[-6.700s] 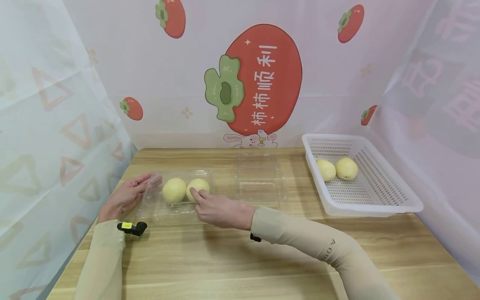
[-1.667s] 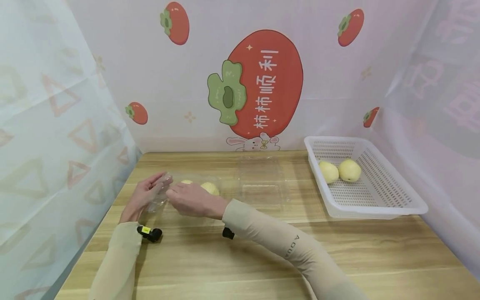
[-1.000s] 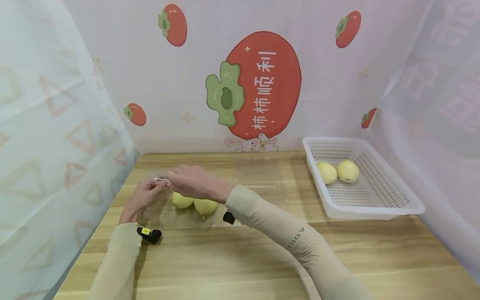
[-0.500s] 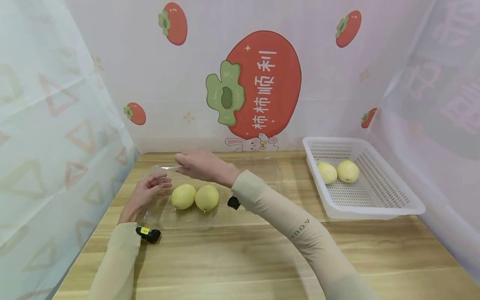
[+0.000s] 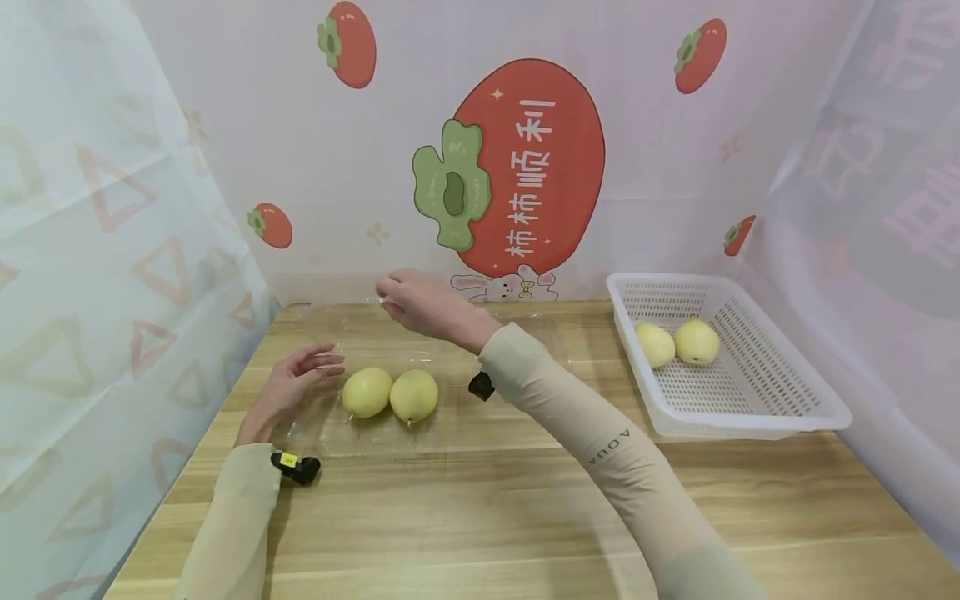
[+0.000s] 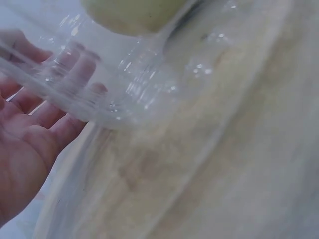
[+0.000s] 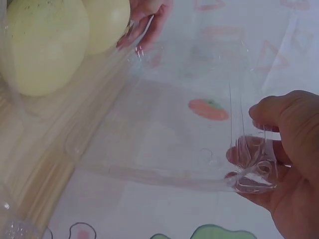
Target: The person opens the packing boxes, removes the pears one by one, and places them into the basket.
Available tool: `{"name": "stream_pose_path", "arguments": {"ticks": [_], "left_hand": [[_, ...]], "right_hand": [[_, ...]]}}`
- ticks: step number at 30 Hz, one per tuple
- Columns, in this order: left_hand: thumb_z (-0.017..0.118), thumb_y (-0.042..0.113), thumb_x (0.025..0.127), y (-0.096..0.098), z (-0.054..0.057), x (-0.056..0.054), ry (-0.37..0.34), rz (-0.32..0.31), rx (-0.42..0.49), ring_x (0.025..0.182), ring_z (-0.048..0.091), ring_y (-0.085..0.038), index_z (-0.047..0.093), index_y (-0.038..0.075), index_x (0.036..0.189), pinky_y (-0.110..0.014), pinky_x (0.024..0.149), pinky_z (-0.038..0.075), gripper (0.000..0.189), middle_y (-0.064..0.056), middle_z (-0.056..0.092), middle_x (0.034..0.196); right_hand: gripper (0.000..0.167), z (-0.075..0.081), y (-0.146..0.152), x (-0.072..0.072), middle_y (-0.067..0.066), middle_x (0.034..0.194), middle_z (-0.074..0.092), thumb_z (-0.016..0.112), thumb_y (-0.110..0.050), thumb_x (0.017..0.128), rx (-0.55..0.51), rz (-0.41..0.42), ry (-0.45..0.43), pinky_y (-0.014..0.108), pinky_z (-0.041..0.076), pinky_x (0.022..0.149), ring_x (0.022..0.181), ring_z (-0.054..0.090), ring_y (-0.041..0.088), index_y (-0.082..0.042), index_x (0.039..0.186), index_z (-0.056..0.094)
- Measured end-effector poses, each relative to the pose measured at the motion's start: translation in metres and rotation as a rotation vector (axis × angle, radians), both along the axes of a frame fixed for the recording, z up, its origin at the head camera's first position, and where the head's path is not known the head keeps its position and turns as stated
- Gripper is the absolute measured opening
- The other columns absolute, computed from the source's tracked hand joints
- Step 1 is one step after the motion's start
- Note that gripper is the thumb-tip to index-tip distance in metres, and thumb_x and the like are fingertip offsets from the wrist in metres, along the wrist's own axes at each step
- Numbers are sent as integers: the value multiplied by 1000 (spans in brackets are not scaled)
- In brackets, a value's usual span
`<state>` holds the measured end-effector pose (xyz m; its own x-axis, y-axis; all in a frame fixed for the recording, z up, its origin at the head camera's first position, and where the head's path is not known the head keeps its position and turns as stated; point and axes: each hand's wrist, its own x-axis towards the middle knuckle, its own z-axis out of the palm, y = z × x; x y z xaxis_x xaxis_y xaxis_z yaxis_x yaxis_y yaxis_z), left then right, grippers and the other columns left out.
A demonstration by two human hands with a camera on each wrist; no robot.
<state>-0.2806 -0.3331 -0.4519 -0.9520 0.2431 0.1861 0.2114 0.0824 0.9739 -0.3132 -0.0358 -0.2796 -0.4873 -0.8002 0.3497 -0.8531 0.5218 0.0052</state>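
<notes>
Two round yellow pears, a left one (image 5: 367, 392) and a right one (image 5: 414, 396), lie side by side in the base of a clear plastic clamshell container (image 5: 318, 433). The container's lid (image 7: 159, 129) stands raised at the back. My right hand (image 5: 435, 307) pinches the lid's edge between thumb and fingers, as the right wrist view shows. My left hand (image 5: 296, 383) is at the container's left side, its fingers loosely extended along the clear wall (image 6: 75, 99). In the left wrist view, some of those fingers show through the plastic.
A white perforated basket (image 5: 757, 422) with two more pears (image 5: 697, 342) stands at the right. A second clear container (image 5: 551, 333) lies at mid-table, partly behind the right arm. A patterned cloth backdrop (image 5: 645, 217) rises behind the wooden table (image 5: 480, 525).
The lid lay over the pears earlier; my right hand has swung it up and back, uncovering them. The left hand's fingers have loosened from the container's edge and stay beside it.
</notes>
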Motion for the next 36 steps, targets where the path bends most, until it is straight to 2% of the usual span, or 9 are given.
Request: {"name": "stream_pose_path", "arguments": {"ticks": [6,9,14,20,25,30,36], "left_hand": [[51,4,101,-1,3,1,-17,-28,6,111,68,-17,30,-8,148,-34,92,57,53,-26,56,136],[52,3,100,-2,4,3,-30,-42,6,113,67,-18,29,-7,149,-36,92,57,55,-24,56,136],[53,3,100,-4,5,4,-56,-53,-2,113,67,-14,33,1,150,-34,91,57,54,-17,59,136],[52,5,101,-7,6,5,-76,-71,7,114,66,-12,27,-1,152,-32,90,58,58,-15,58,138],[55,4,99,-6,5,5,-92,-55,11,113,67,-12,25,-3,152,-32,90,58,61,-17,57,139],[52,5,101,-7,3,3,-92,-59,19,113,66,-13,21,-8,151,-32,91,58,60,-15,58,137],[46,5,103,-8,1,3,-105,-113,63,117,64,-19,13,-15,149,-37,97,55,60,-16,59,135]], "right_hand": [[23,-1,12,-8,9,113,67,57,-15,98,-44,-17,30,31,53,89,104,63,22,-7,119,63],[24,-2,17,-11,10,113,67,57,-14,98,-62,-10,39,32,52,91,105,64,24,-5,119,63],[26,-2,25,-13,11,117,67,57,-13,98,-94,-23,23,32,51,95,110,63,24,-4,121,62],[28,-3,33,-12,10,124,64,55,-16,99,-93,-82,11,33,49,102,118,59,24,-6,124,61],[28,-6,36,-10,9,125,63,55,-17,99,-95,-96,15,35,46,105,120,57,25,-7,124,61],[28,-10,37,-7,9,127,62,55,-18,99,-111,-89,-13,34,50,98,118,56,25,-8,125,60],[28,-18,32,0,10,124,63,58,-15,97,-143,-34,-21,35,50,95,114,57,26,-7,124,61]]}}
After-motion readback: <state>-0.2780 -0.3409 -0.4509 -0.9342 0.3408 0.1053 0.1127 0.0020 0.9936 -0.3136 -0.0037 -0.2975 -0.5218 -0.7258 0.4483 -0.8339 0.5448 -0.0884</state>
